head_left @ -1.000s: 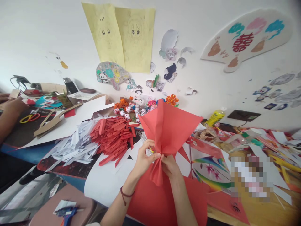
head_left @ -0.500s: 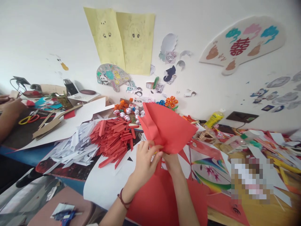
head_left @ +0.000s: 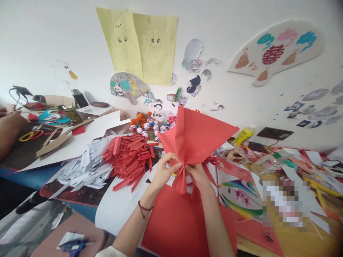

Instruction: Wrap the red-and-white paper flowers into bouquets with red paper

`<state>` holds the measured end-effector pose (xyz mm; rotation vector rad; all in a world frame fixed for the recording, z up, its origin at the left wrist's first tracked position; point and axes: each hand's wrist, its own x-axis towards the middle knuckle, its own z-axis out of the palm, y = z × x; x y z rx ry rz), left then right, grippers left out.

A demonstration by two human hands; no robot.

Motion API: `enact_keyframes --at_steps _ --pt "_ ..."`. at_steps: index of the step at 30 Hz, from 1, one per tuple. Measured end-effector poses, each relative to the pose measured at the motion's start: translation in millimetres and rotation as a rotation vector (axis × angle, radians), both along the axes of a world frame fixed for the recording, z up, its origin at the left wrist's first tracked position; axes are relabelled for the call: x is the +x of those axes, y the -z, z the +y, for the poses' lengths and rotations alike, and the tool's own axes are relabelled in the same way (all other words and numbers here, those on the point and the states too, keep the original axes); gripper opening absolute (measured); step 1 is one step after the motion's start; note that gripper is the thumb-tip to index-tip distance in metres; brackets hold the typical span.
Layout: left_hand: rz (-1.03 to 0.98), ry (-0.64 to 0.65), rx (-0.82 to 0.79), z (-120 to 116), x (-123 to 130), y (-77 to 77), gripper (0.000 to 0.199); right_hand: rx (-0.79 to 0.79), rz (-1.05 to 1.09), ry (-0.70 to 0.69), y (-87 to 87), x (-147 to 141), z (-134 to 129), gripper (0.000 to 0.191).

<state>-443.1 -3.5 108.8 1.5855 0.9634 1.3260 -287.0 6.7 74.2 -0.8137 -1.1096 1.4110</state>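
Observation:
A sheet of red paper point(head_left: 203, 135) is gathered at its narrow waist and fans out upward. My left hand point(head_left: 167, 171) pinches the gather from the left, thumb and fingers pressed on the folds. On the right, my right hand point(head_left: 197, 175) grips the same gather, its fingertips partly hidden behind the paper. Below the waist a short pleated tail hangs down. Under my forearms lies a larger flat red sheet point(head_left: 177, 221), over a white sheet point(head_left: 118, 203).
Piles of red strips point(head_left: 128, 157) and white strips point(head_left: 91, 164) lie left. Behind are small paper flowers point(head_left: 144, 126). A yellow bottle point(head_left: 245, 134) and mixed paper scraps stand right. Another person's hand point(head_left: 10, 128) is at far left, near scissors point(head_left: 30, 135).
The red paper has turned and spread wider to the right, its waist now more tightly gathered with a tail below. My left hand has shifted slightly, from the paper's lower edge to the gather.

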Motion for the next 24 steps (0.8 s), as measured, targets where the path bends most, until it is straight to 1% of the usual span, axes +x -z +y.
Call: enact_keyframes --at_steps 2,4,6,8,11,14,17,20,22,24 --pt "0.007 0.000 0.035 -0.2 0.2 -0.5 0.022 0.009 -0.042 0.015 -2.5 1.5 0.4 0.034" --pt "0.020 -0.001 0.047 0.3 1.0 0.6 0.022 0.012 -0.052 0.067 -4.0 1.5 0.7 0.032" --pt "0.034 -0.021 0.037 1.4 2.4 2.8 0.022 0.025 -0.031 0.137 -4.2 0.1 1.1 0.033" --pt "0.047 -0.059 0.012 2.5 3.9 5.2 0.021 0.044 0.008 0.173 -2.8 -1.9 1.7 0.033" --pt "0.039 -0.077 -0.032 2.9 5.7 7.2 0.021 0.046 0.086 0.158 1.5 -3.9 3.3 0.028" --pt "0.011 -0.037 -0.062 2.6 6.6 7.9 0.022 0.015 0.136 0.121 6.3 -4.2 5.6 0.028" --pt "-0.018 0.003 -0.084 2.7 7.0 10.1 0.023 -0.004 0.132 0.081 8.7 -4.0 7.2 0.027" --pt "-0.053 0.028 -0.125 2.9 8.0 14.8 0.024 0.023 0.108 0.036 7.4 -3.6 6.8 0.027" --pt "-0.125 0.086 -0.181 2.7 9.5 18.1 0.024 0.042 0.084 0.015 5.6 -2.8 6.0 0.032" --pt "-0.239 0.175 -0.243 2.5 11.5 20.5 0.030 0.047 0.052 0.010 4.1 -1.4 5.3 0.036"
